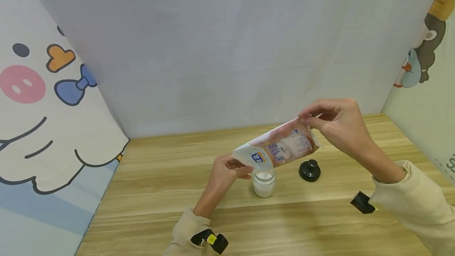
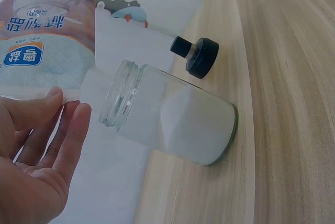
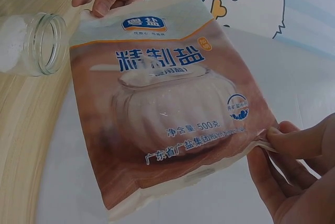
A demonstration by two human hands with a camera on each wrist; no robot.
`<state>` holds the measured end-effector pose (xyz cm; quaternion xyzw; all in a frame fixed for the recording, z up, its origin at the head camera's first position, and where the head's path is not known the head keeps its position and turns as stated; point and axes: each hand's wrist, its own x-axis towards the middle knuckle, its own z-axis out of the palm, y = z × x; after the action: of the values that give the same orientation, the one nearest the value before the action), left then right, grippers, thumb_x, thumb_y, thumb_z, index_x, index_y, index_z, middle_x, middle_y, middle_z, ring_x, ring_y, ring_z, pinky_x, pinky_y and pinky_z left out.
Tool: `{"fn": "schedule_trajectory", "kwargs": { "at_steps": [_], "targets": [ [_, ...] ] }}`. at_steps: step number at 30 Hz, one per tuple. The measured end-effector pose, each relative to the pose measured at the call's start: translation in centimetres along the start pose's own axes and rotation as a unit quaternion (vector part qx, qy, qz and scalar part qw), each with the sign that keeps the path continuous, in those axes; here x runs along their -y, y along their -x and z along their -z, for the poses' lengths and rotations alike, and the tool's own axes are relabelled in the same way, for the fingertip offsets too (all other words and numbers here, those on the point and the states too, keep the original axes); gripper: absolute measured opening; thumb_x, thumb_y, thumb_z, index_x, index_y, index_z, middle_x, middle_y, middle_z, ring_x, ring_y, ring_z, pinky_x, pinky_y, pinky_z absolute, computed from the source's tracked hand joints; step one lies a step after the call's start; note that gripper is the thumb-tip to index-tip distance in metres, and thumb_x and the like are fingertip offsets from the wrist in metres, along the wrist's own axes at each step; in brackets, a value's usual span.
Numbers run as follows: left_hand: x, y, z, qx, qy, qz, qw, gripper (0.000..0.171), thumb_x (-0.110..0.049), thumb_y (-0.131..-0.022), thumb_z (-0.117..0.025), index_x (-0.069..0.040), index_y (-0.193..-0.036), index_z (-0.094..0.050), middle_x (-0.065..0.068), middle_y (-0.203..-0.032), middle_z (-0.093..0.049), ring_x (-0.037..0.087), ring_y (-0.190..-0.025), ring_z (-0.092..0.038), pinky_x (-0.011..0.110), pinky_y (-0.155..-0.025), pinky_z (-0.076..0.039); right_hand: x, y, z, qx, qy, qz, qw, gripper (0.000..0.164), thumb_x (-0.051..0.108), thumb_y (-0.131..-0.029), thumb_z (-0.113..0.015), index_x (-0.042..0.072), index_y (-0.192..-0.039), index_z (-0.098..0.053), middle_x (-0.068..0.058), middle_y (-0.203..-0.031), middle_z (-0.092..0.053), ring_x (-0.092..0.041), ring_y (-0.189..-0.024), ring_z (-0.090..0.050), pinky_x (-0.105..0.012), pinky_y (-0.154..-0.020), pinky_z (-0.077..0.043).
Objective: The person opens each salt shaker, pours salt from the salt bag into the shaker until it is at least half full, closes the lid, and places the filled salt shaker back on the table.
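A printed salt bag [image 1: 281, 145] is held tilted above a glass jar [image 1: 264, 187], its left end lower than its right. My left hand [image 1: 226, 173] pinches the low end between thumb and fingers, close to the jar's mouth. At the raised end, my right hand [image 1: 339, 127] pinches the bag's sealed edge, as the right wrist view shows too. The jar stands uncapped with white salt [image 2: 191, 124] heaped inside. A faint white blur shows between the bag's low corner and the jar mouth in the left wrist view.
A black lid [image 1: 310, 170] with a knob lies on the wooden table [image 1: 160, 185], right of the jar. Behind the table rises a pale cloth wall [image 1: 220, 50]. Cartoon-printed panels [image 1: 39, 129] stand at the left and right sides.
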<state>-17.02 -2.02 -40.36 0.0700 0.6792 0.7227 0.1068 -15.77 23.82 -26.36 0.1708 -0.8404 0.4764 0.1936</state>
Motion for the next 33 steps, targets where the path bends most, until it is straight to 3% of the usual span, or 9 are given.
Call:
{"fn": "schedule_trajectory", "kwargs": {
  "at_steps": [33],
  "targets": [
    [0.09, 0.15, -0.07, -0.001, 0.002, -0.003, 1.0, 0.027, 0.004, -0.077, -0.073, 0.007, -0.104, -0.067, 0.018, -0.093, -0.07, 0.025, -0.08, -0.068, 0.039, -0.071, -0.06, -0.14, -0.07, 0.0, 0.004, -0.005, -0.002, 1.0, 0.01, -0.003, -0.082, -0.069, 0.005, -0.082, -0.075, -0.007, -0.079, -0.071, -0.013, -0.062, -0.065, -0.016, -0.058, -0.053]
  ]
}}
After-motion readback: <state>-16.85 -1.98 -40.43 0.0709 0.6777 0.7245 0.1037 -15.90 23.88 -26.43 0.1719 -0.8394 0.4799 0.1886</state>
